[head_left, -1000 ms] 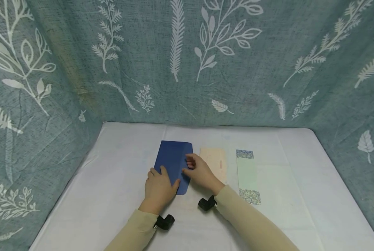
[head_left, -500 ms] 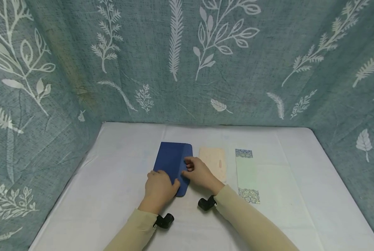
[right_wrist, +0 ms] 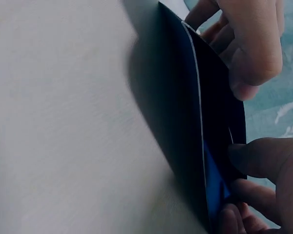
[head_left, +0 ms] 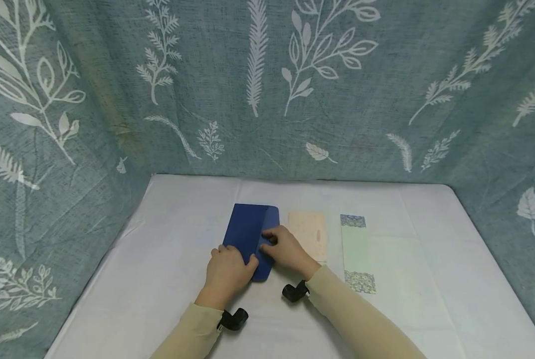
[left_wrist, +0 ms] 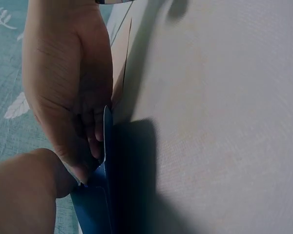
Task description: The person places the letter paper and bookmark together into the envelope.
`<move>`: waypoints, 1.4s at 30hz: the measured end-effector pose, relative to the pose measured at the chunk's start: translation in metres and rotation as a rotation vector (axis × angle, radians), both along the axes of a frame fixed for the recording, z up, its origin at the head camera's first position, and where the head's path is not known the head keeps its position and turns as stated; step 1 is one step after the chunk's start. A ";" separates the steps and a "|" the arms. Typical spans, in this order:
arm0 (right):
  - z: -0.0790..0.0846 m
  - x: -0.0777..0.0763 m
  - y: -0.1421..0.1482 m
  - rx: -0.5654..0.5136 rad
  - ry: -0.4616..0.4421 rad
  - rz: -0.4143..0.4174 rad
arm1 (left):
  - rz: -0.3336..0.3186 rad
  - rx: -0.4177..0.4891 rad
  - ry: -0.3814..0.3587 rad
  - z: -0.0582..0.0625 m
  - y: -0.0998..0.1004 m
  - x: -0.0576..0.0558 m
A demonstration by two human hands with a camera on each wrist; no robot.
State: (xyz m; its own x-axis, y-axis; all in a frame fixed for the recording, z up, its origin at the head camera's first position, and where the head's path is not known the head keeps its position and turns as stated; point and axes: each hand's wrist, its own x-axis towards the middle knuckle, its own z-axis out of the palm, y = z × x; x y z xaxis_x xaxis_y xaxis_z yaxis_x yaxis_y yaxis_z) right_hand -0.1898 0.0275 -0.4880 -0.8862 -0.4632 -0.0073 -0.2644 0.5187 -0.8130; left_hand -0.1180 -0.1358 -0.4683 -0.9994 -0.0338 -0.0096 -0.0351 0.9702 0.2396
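Observation:
A dark blue envelope (head_left: pixel 247 224) lies on the white-covered table, its flap (head_left: pixel 271 218) folded outward along the right side. My left hand (head_left: pixel 227 271) grips the lower left part, thumb on the front face and fingers curled at the left edge. At the opening, my right hand (head_left: pixel 287 249) pinches the envelope's edge between thumb and fingers. The right wrist view shows the envelope (right_wrist: pixel 217 92) gaping, with the right thumb (right_wrist: pixel 263 157) on its edge and the left hand (right_wrist: pixel 254 39) above. In the left wrist view, the right hand (left_wrist: pixel 63 63) covers part of the opening.
A pale beige card or paper (head_left: pixel 306 227) lies just right of the envelope. Farther right is a light green paper strip (head_left: pixel 354 249) with patterned ends. A leaf-print curtain (head_left: pixel 267 144) hangs behind and beside the table (head_left: pixel 182 199).
My left fingers have curled in at the envelope's left edge from lying spread on it. The flap shows more clearly lifted outward. My right fingertips have moved slightly down at the opening.

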 end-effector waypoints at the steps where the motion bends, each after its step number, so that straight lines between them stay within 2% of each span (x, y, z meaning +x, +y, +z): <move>1: 0.000 0.000 0.000 0.002 0.010 0.004 | 0.000 -0.002 0.005 0.000 0.000 0.000; 6: -0.003 -0.001 -0.002 0.020 0.040 0.010 | 0.004 -0.011 0.000 0.002 0.002 0.001; 10: -0.003 -0.001 -0.002 0.038 0.030 0.000 | 0.017 -0.036 -0.047 0.004 0.004 0.002; 16: -0.001 0.000 -0.002 0.034 0.037 0.012 | 0.016 -0.120 -0.114 0.007 0.004 0.000; 26: -0.001 0.001 -0.004 0.073 0.061 -0.024 | 0.000 -0.182 -0.075 0.003 0.005 -0.001; 33: 0.008 0.008 -0.002 0.138 0.053 -0.023 | 0.003 -0.164 -0.038 -0.001 0.005 -0.001; 37: 0.017 0.009 0.010 0.128 0.069 -0.002 | 0.006 -0.164 -0.034 -0.001 0.004 0.000; 42: 0.022 0.001 0.038 0.098 0.078 -0.062 | 0.008 -0.164 -0.031 -0.002 0.002 0.000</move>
